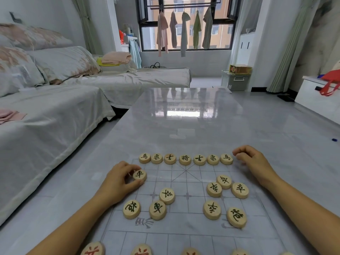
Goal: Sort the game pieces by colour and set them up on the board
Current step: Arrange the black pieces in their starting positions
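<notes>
A thin translucent game board (185, 227) lies on the grey table. Along its far edge stands a row of several round wooden pieces with black characters (185, 159). My left hand (119, 179) pinches one black-marked piece (139, 175) near the board's far left corner. My right hand (252, 161) rests just right of the row's last piece (226, 159), fingers curled, with nothing visible in them. Loose black-marked pieces lie mid-board at left (157, 209) and at right (224, 181). Red-marked pieces (141, 250) line the near edge, partly cut off.
The glossy grey table (184, 116) stretches far beyond the board. A sofa covered in light cloth (46, 116) runs along the left. A small blue object (334, 139) lies on the floor at right. A white cabinet (316, 100) stands far right.
</notes>
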